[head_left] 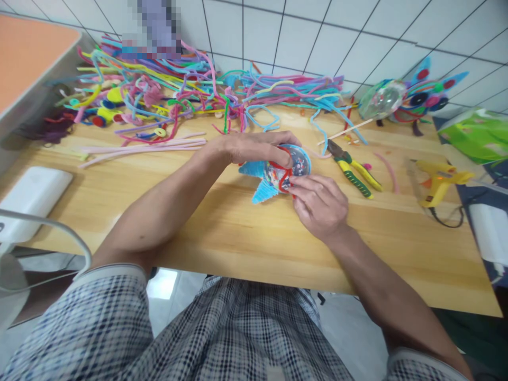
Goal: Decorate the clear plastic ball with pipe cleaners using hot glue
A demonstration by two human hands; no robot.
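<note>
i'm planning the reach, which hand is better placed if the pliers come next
Likely the right hand: the pliers lie close by, on its side; the left hand is farther off. Both hands touch the craft.

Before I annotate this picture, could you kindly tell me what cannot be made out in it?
All in the head view:
Part of the blue-edged craft: hidden by the left hand.
What the fingertips of the right hand touch: covered by its own fingers.
Purple shape over the pipe cleaners: pixelated, cut off by the top edge.
Green packet: cut off by the right edge.
</note>
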